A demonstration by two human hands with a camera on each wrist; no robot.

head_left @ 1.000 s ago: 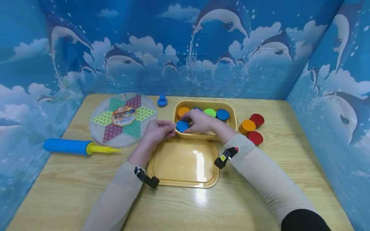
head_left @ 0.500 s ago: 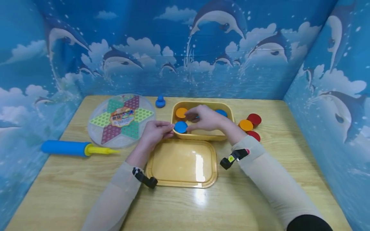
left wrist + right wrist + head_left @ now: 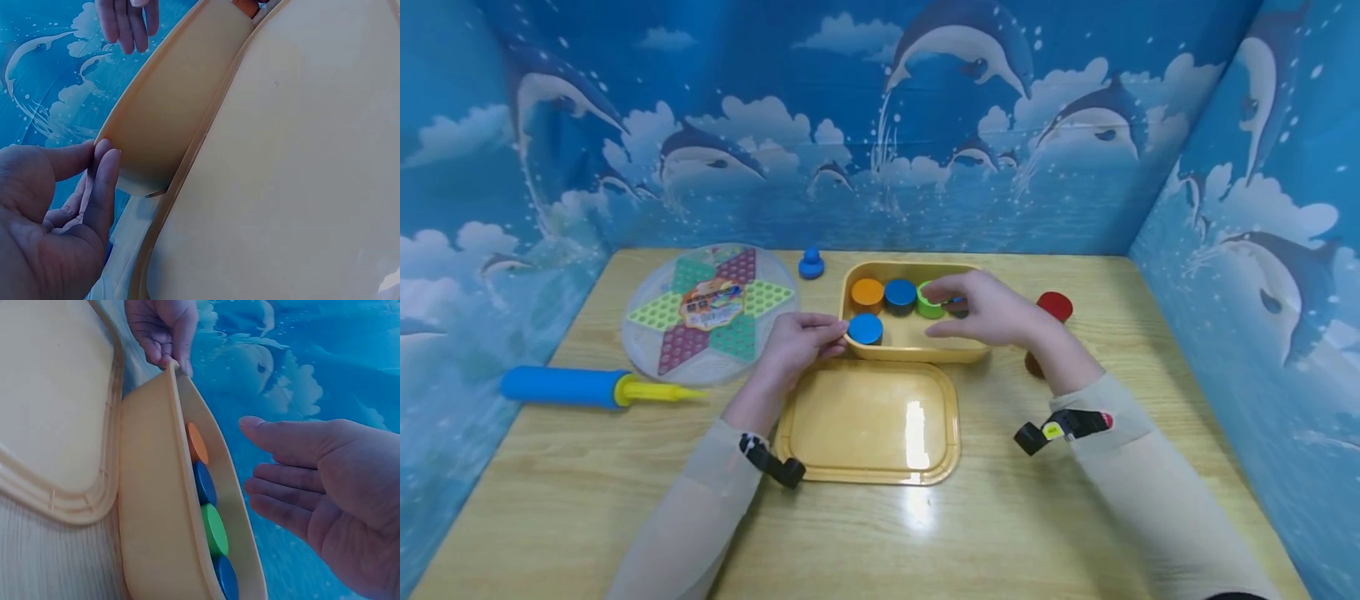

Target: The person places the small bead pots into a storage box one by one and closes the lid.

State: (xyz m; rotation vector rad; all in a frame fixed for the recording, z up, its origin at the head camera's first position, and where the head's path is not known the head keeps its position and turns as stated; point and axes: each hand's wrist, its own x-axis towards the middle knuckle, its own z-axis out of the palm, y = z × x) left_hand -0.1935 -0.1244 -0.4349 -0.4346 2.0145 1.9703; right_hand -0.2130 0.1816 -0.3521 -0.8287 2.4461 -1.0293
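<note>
Box (image 3: 917, 355), on table (image 3: 1000, 533): held five discs (image 3: 867, 330). Lid (image 3: 868, 421): lay off. Red disc (image 3: 1055, 306): lay outside; work seemed part done. Left hand (image 3: 801, 340): pinched box's rim. Right hand (image 3: 996, 308): hovered above, spread.

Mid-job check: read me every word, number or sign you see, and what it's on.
None can be read for certain.
Label on the round game board: lettering, too small and blurred to read.
Yellow sticker on the right wrist strap: a possible mark, too small to read.
Box, lid, blue disc nearest the left hand: no text visible.
</note>
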